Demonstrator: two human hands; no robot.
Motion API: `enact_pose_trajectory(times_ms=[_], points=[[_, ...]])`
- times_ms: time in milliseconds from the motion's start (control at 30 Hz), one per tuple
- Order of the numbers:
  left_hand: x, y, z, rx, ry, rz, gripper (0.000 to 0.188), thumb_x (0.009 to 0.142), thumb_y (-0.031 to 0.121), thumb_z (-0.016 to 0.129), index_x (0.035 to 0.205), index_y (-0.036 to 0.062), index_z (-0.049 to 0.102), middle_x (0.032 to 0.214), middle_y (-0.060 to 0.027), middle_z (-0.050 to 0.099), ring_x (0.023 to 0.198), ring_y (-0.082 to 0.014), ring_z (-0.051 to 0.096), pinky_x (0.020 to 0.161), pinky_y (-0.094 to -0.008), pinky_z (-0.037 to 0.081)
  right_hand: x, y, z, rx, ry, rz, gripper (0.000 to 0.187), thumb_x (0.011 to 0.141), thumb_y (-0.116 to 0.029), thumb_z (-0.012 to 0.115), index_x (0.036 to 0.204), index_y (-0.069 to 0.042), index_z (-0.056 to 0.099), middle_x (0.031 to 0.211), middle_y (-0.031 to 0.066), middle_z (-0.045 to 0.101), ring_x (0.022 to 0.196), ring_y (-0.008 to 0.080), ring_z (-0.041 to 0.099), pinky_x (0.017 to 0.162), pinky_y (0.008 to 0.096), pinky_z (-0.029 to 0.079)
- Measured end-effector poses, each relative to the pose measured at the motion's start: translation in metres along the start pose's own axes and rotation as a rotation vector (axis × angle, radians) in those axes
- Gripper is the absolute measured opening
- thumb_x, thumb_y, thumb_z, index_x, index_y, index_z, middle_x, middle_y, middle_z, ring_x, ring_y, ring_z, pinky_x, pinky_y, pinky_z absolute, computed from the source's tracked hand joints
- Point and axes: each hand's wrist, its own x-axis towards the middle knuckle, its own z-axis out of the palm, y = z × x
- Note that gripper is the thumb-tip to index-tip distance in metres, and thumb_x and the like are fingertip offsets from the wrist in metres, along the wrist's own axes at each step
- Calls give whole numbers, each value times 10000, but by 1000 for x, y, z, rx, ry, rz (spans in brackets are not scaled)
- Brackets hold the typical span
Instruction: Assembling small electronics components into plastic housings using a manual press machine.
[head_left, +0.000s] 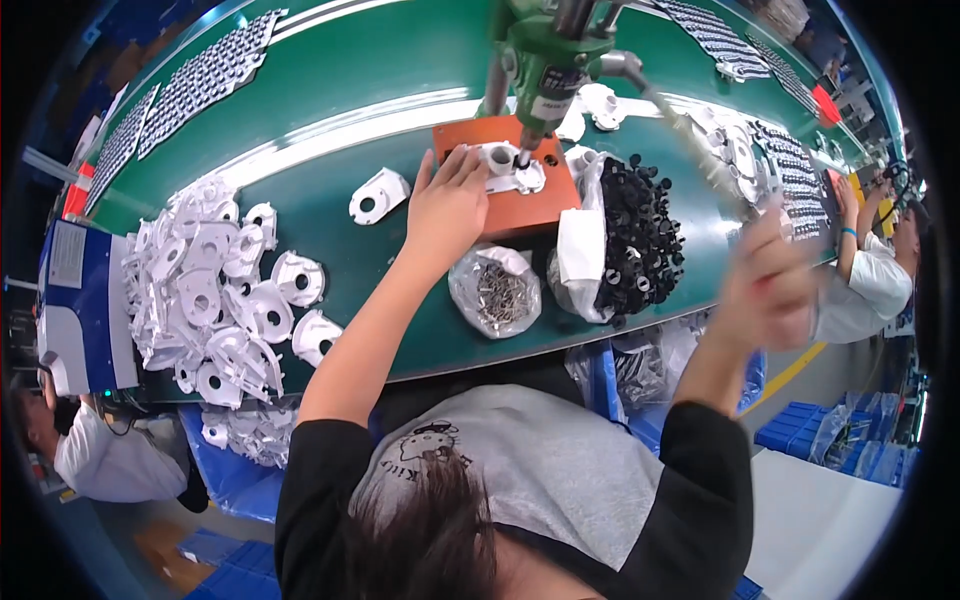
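Observation:
My left hand (447,208) lies with fingers stretched out over the left end of a white plastic part (528,181), which sits on an orange block (520,212). Above that part stands a green hand press (550,72), its dark tip down at the part by a short round collar. Off to the right, my right hand (770,285) is raised and blurred, its fingers curled around the end of the press lever (690,135). Just in front of the block sits a clear bag of small metal pins or screws (497,292).
White plastic parts (200,290) form a big pile on the left; a single white part (379,196) lies nearer the block. A heap of small black parts (640,240) is on the right. Blue bins (240,480) stand below the bench edge. Other people sit at both sides.

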Motion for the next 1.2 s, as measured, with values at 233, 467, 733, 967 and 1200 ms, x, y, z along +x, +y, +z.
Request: enact_pose_trajectory(times_ms=[233, 467, 733, 967, 1200], points=[[10, 12, 11, -120, 1, 51, 261, 804, 91, 545, 1042, 3, 607, 1157, -131, 591, 1165, -266, 500, 1004, -436, 365, -21, 34, -45, 338, -221, -171, 304, 830, -301, 491, 630, -75, 464, 633, 91, 559, 706, 291, 596, 867, 486, 350], [13, -1, 19, -150, -194, -53, 420, 820, 169, 522, 1233, 99, 481, 1393, -141, 369, 1283, -325, 334, 1024, -496, 259, 140, 62, 68, 716, 187, 71, 328, 914, -209, 452, 1142, 20, 508, 858, 36, 558, 740, 136, 509, 677, 258, 406], [65, 2, -32, -530, -406, -69, 373, 693, 150, 589, 1059, 98, 547, 1057, -122, 536, 1006, -291, 509, 883, -367, 396, 113, 167, 90, 927, -259, 910, 286, 880, -174, 515, 1113, -23, 584, 1010, 69, 618, 977, 166, 573, 869, 323, 432], [71, -63, -23, -621, -48, -530, 180, 817, 179, 569, 920, 33, 586, 692, -111, 590, 639, -168, 549, 611, -318, 434, -47, 339, -74, -805, -554, 478, 463, 864, -379, 519, 1222, -85, 517, 1184, 199, 552, 1055, 359, 554, 868, 421, 450], [84, -86, -6, -554, -102, -472, 487, 827, 285, 581, 1231, 24, 500, 1017, -229, 611, 956, -325, 591, 832, -367, 455, -73, 323, -100, -1320, -596, 610, 617, 859, -516, 487, 1260, -51, 433, 1217, 189, 519, 1113, 371, 504, 883, 495, 411]])
